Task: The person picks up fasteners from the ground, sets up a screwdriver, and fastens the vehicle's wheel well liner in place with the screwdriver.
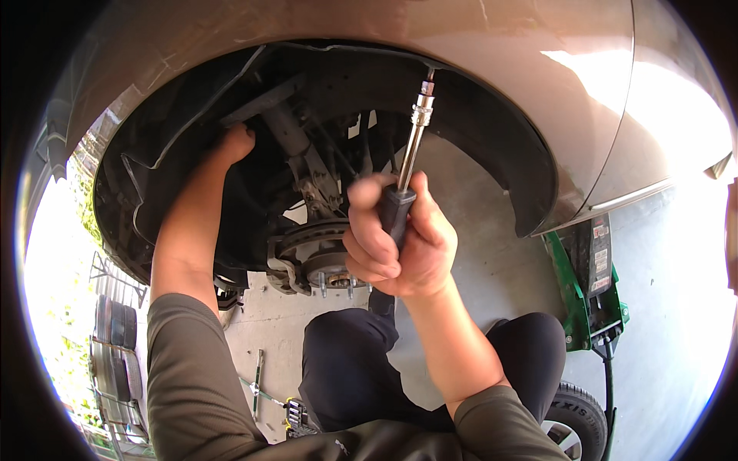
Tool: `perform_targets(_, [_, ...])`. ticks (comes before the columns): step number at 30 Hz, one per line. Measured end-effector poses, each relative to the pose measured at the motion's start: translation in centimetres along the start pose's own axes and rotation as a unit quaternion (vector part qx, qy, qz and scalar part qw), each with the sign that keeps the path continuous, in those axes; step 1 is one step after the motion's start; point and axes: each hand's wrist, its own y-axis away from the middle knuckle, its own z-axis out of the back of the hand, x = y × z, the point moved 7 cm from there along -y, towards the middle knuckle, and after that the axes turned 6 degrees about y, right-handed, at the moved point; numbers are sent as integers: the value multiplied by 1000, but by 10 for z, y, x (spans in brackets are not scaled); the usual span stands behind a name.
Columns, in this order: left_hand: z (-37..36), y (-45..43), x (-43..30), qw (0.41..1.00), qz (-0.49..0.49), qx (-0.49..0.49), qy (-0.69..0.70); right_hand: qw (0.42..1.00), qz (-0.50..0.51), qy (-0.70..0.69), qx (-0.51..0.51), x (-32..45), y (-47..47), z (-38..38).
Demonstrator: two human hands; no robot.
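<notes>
My right hand (403, 248) grips the black handle of a socket driver (409, 147) with a chrome shank. The driver points up, and its socket end (427, 87) meets the upper lip of the wheel arch, at what looks like a small fastener. My left hand (239, 144) reaches deep into the wheel well, close to the suspension strut (288, 129). Its fingers are mostly turned away, so what they touch is hidden. A black wheel arch liner (173, 109) with a pale wavy edge hangs on the left. The brake disc and hub (323, 253) sit bare below the strut.
A brown car fender (490, 34) curves overhead. On the right stands a green floor jack (568, 299), with a wheel and tyre (576, 412) lying below it. A four-way lug wrench (256, 389) and a socket set (297, 415) lie on the floor. Stacked tyres (115, 346) stand left.
</notes>
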Motion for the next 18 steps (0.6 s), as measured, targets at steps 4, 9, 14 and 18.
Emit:
perform_targets(4, [0, 2, -15, 1000, -13, 0, 2, 816, 271, 407, -308, 19, 20, -1])
perform_targets(9, [7, 5, -9, 999, -7, -26, -24, 825, 252, 419, -283, 11, 15, -7])
perform_targets(14, [2, 3, -18, 1000, -3, 6, -17, 980, 12, -139, 140, -17, -3, -14])
perform_targets(18, [-2, 0, -19, 1000, -19, -2, -16, 990, 26, -34, 131, -9, -6, -8])
